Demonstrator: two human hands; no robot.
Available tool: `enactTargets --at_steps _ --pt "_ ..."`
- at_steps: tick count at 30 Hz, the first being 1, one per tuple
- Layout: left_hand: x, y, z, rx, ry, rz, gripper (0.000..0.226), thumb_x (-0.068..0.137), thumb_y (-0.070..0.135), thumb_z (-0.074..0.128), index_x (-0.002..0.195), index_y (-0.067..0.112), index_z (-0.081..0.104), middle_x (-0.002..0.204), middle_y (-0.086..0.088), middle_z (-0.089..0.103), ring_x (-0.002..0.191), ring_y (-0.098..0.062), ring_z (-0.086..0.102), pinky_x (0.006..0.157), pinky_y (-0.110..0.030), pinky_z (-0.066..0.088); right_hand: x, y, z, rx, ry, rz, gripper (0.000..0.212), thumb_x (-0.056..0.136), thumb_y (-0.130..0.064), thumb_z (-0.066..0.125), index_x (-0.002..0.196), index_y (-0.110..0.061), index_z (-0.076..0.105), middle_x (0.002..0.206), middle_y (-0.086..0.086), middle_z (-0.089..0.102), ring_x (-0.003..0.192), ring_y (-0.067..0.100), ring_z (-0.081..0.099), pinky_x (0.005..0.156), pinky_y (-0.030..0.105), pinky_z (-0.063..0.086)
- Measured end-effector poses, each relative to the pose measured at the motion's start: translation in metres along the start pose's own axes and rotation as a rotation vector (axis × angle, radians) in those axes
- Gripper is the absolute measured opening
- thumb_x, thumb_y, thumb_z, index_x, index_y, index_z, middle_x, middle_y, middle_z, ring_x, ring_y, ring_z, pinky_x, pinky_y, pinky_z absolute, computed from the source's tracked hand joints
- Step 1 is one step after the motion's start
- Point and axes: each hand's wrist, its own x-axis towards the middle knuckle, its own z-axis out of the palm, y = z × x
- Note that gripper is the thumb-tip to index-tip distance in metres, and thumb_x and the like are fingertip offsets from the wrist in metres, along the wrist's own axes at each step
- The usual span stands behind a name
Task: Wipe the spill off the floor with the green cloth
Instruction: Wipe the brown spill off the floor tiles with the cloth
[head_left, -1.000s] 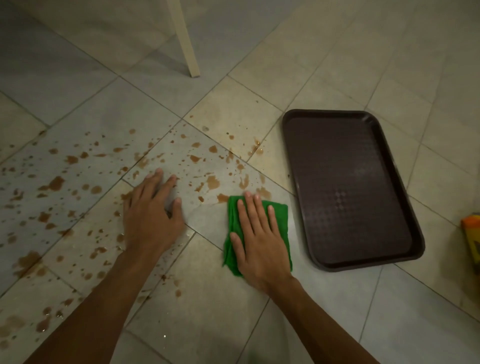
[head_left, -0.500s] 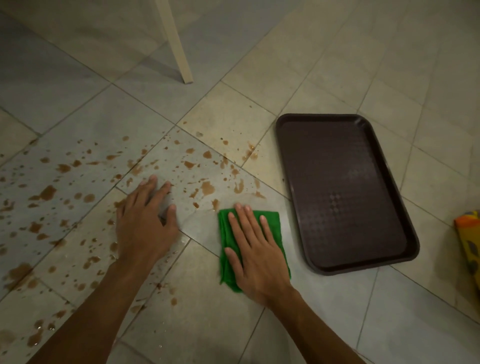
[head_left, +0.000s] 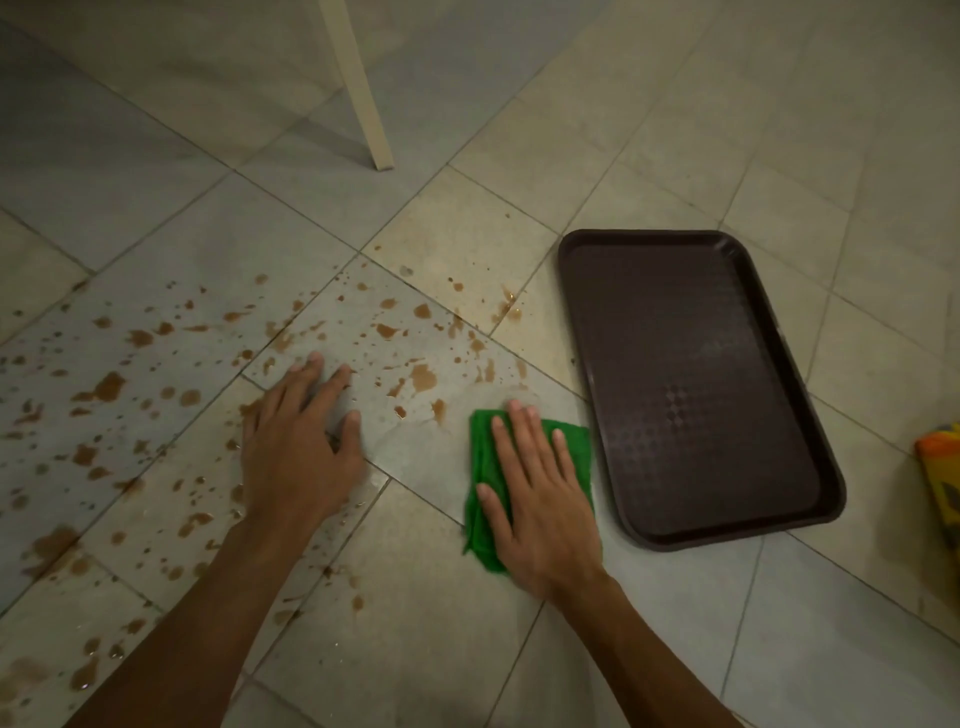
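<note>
A folded green cloth (head_left: 480, 470) lies flat on the tiled floor just left of a tray. My right hand (head_left: 537, 501) presses down on it with straight, spread fingers, its fingertips reaching past the cloth's far edge. Brown spill (head_left: 423, 375) is spattered in many drops and blotches across the tiles from the cloth leftward to the left edge of view. My left hand (head_left: 298, 447) rests flat on the floor among the drops, fingers straight, holding nothing.
An empty dark brown tray (head_left: 582, 332) lies on the floor right of the cloth. A cream furniture leg (head_left: 363, 98) stands at the back. An orange and yellow object (head_left: 940, 473) shows at the right edge.
My right hand has slid the green cloth a little to the right, toward the tray; the drops near its far edge look smeared away. My left hand stays planted.
</note>
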Motion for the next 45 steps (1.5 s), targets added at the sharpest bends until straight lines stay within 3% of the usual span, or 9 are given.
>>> enactTargets --at_steps 3,5,12,19,26,32,38,43,45 --pt "0.001 -0.001 0.000 0.001 0.001 0.006 0.064 0.093 0.047 0.043 0.154 0.029 0.046 0.165 0.001 0.036 0.151 -0.024 0.031 0.120 -0.055 0.024 0.019 -0.006 0.000 -0.021 0.079 0.222 0.072 0.116 -0.051 0.020 0.173 -0.016 -0.006 0.181 0.004 -0.017 0.167 0.020 -0.018 0.137 0.054 0.006" --pt "0.001 0.000 0.001 0.003 0.001 0.000 0.064 0.093 0.047 0.042 0.154 0.029 0.046 0.165 0.001 0.036 0.151 -0.024 0.031 0.120 -0.054 0.024 0.034 -0.016 0.000 -0.009 0.075 0.267 0.072 0.116 -0.052 0.017 0.173 -0.016 -0.010 0.180 0.005 -0.020 0.166 0.021 -0.021 0.137 0.052 0.003" --pt "0.001 -0.001 0.001 0.005 -0.004 0.000 0.064 0.093 0.048 0.043 0.154 0.030 0.046 0.165 0.001 0.036 0.149 -0.024 0.032 0.119 -0.057 0.029 0.002 -0.009 0.000 0.015 -0.014 -0.010 0.072 0.115 -0.054 0.016 0.174 -0.017 -0.004 0.182 0.002 -0.015 0.168 0.021 -0.015 0.136 0.055 0.006" --pt "0.002 0.002 -0.001 0.010 -0.009 -0.007 0.064 0.092 0.046 0.044 0.153 0.029 0.048 0.164 0.000 0.038 0.148 -0.025 0.034 0.117 -0.058 0.032 0.038 -0.012 0.000 -0.008 0.076 0.203 0.071 0.116 -0.051 0.019 0.173 -0.015 -0.004 0.181 0.005 -0.017 0.167 0.021 -0.019 0.137 0.053 0.003" --pt "0.003 0.000 -0.004 0.021 -0.041 0.000 0.065 0.093 0.050 0.042 0.155 0.031 0.045 0.166 0.002 0.034 0.150 -0.024 0.031 0.118 -0.059 0.031 0.021 -0.004 -0.001 -0.029 -0.004 -0.030 0.073 0.116 -0.055 0.020 0.174 -0.018 -0.003 0.182 0.002 -0.015 0.168 0.021 -0.015 0.137 0.054 0.005" --pt "0.004 0.008 -0.005 0.030 -0.048 -0.028 0.065 0.092 0.048 0.043 0.154 0.029 0.046 0.165 0.001 0.035 0.149 -0.025 0.032 0.118 -0.056 0.032 0.037 -0.009 -0.001 -0.054 0.046 0.077 0.072 0.115 -0.052 0.021 0.174 -0.017 0.000 0.182 0.005 -0.014 0.168 0.023 -0.016 0.137 0.055 0.005" --pt "0.007 0.009 -0.010 0.033 -0.088 -0.047 0.060 0.097 0.040 0.060 0.154 0.030 0.046 0.167 0.003 0.032 0.150 -0.022 0.030 0.120 -0.054 0.030 0.024 -0.012 0.003 -0.041 0.011 -0.087 0.072 0.115 -0.052 0.029 0.175 -0.020 0.004 0.183 0.003 -0.008 0.169 0.024 -0.010 0.136 0.056 0.007" --pt "0.013 0.011 -0.014 0.074 -0.142 -0.062 0.066 0.096 0.052 0.041 0.159 0.032 0.036 0.170 0.004 0.024 0.153 -0.021 0.023 0.122 -0.056 0.028 0.033 -0.008 -0.001 -0.027 0.034 0.056 0.071 0.114 -0.050 0.028 0.174 -0.018 0.007 0.183 0.006 -0.007 0.169 0.026 -0.008 0.135 0.058 0.010" --pt "0.012 0.011 -0.014 0.086 -0.167 -0.066 0.063 0.100 0.049 0.044 0.160 0.032 0.033 0.171 0.004 0.020 0.154 -0.021 0.020 0.123 -0.055 0.026 0.039 -0.019 -0.001 -0.042 0.025 0.073 0.072 0.114 -0.050 0.026 0.174 -0.018 0.004 0.182 0.007 -0.010 0.169 0.028 -0.010 0.136 0.058 0.007"
